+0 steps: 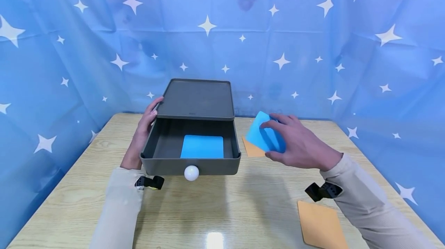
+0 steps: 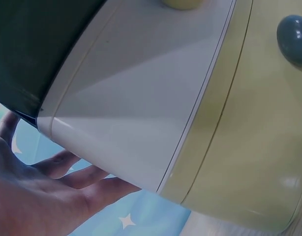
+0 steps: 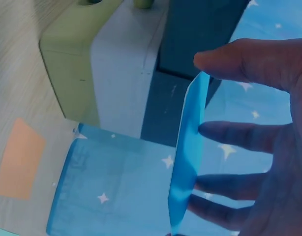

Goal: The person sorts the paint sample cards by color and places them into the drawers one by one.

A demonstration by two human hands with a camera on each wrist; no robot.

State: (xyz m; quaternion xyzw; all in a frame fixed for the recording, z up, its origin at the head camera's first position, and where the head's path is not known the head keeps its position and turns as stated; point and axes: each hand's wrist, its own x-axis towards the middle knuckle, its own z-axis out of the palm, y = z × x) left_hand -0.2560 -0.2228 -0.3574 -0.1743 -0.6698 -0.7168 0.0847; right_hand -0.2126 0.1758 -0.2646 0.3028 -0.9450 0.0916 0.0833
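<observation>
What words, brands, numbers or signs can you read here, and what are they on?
No text can be read in any view.
Dark top of the drawer unit: a tiny mark near its front edge, too small to read.
Dark side of the unit: small faint marks, too blurred to read.
Blue cards and orange cards: no lettering shows.
Curtain: white stars, no readable words.

Blue curtain (image 1: pixel 222 50) with white stars, pale wood-grain table (image 1: pixel 194 210), orange cards (image 1: pixel 322 224) on it

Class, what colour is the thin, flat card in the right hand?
The thin, flat card is bright blue, clearest in the head view.
</observation>
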